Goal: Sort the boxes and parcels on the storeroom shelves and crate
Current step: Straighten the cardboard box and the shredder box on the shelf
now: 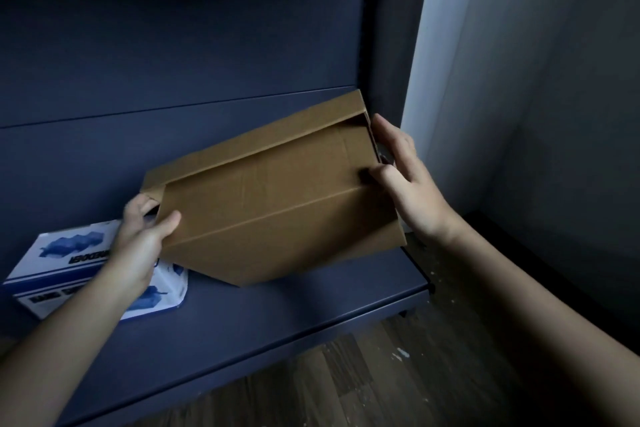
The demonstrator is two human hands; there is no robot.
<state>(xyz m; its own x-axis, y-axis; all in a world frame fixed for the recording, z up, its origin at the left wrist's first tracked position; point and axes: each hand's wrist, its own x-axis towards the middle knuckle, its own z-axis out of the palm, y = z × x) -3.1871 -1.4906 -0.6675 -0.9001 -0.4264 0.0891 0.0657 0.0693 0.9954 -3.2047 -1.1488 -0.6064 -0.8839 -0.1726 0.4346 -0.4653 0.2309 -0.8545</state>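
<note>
A plain brown cardboard box (pixel 273 198) is held tilted above the dark blue shelf (pixel 277 315), its lower corner close to the shelf board. My left hand (pixel 142 239) grips its left end, thumb on the top face and fingers curled under the flap. On the box's right end my right hand (pixel 405 180) holds it, thumb pressed on the top and fingers spread along the side. A white and blue printed box (pixel 69 270) lies on the shelf at the left, partly covered by my left forearm.
The shelf's dark blue back panel (pixel 173 62) rises behind the box. A pale wall (pixel 519 80) stands right of the shelf's end post. Dark wooden floor (pixel 381 374) with white specks shows below the shelf's front edge.
</note>
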